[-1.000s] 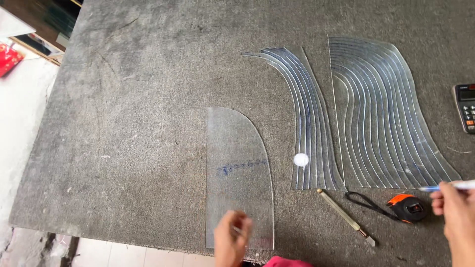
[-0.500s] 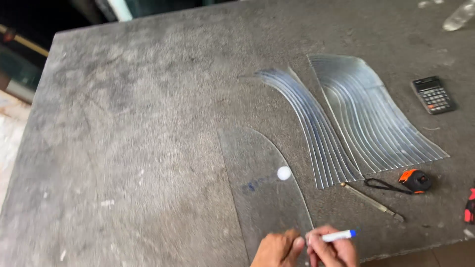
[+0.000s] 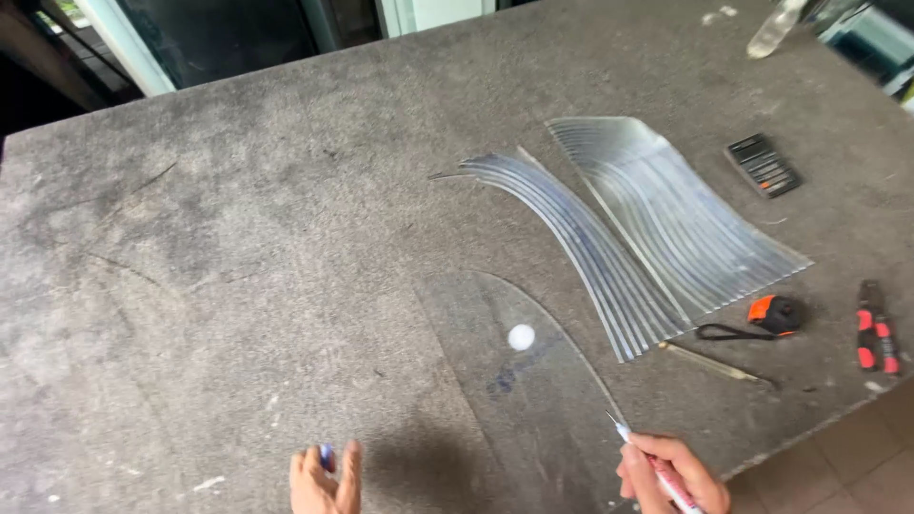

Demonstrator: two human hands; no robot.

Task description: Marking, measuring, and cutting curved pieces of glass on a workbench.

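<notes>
Grey felt table [image 3: 190, 286], big. Clear curved glass pane [image 3: 533, 381] lies flat w/ long axis running away from person, betw. both hands. R hand [image 3: 671, 474] nearer, gripping marker [image 3: 657, 468], tip at pane's edge. L hand [image 3: 324, 481] pinches small blue cap [image 3: 327, 457], apart from pane.

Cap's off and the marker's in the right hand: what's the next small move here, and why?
Probably bring the marker tip down onto the clear curved sheet. The right hand holds it uncapped, tip pointing at the sheet's near right edge, just short of it. The left hand holds what looks like the blue cap off to the side, away from the sheet.
</notes>
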